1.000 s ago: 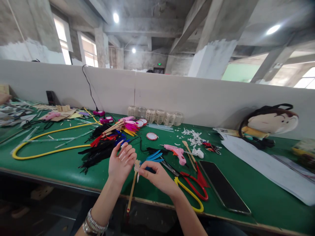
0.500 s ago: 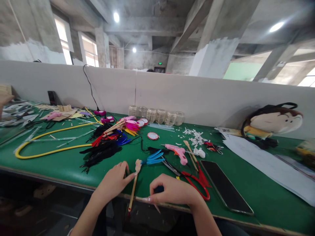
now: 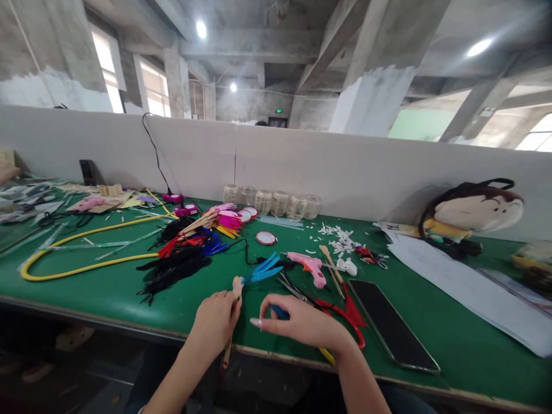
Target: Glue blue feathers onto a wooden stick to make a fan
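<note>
My left hand (image 3: 214, 317) is closed round a thin wooden stick (image 3: 237, 286) near the table's front edge. Blue feathers (image 3: 265, 269) fan out to the right from the stick's wide upper end. Its narrow lower end, with a red mark, sticks out below the hand past the edge. My right hand (image 3: 297, 323) is beside it, thumb and forefinger stretched towards the stick but apart from it. Its other fingers are curled round a slim object, blue (image 3: 280, 312) at one end and apparently yellow at the other, mostly hidden by the palm. Red-handled scissors (image 3: 360, 338) lie partly behind this hand.
A pink glue gun (image 3: 311, 267) lies behind my right hand, with a dark phone (image 3: 390, 325) to the right. Feathered sticks (image 3: 200, 221) and black feathers (image 3: 176, 270) are piled left of centre. Glass jars (image 3: 280, 202) line the partition. A yellow cable (image 3: 64, 276) loops at left.
My left hand has wrapped further round the stick. My right hand has lifted slightly from the table edge, its thumb rising, and the object in it has turned, so a yellow end shows below.
</note>
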{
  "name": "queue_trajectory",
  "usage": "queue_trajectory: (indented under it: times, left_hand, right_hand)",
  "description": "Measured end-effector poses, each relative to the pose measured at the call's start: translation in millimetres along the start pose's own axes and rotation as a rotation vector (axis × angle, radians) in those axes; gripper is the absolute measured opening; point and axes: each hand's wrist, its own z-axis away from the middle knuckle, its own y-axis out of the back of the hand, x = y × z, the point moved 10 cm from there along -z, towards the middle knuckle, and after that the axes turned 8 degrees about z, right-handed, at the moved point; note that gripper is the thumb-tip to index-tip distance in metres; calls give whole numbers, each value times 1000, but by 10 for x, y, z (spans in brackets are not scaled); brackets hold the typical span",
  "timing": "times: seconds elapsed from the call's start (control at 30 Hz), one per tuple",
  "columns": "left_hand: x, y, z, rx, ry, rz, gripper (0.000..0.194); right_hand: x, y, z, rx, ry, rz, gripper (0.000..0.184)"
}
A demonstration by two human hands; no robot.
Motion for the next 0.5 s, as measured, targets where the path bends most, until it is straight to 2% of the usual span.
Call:
queue_trajectory:
  times: [0.1,0.27,0.4,0.5]
  left_hand:
    - [-25,25,22,35,21,12,27]
    - [-22,21,27,82,28,-18,25]
    - [-1,52,-2,117,16,-14,26]
    - [41,213,64,215,21,-25,27]
  right_hand:
    - [16,79,26,58,-6,-64,36]
    - [26,27,14,15,-14,-30,34]
    - [-26,105,-21,108,24,-94,33]
    - [-7,176,-32,206,55,-205,31]
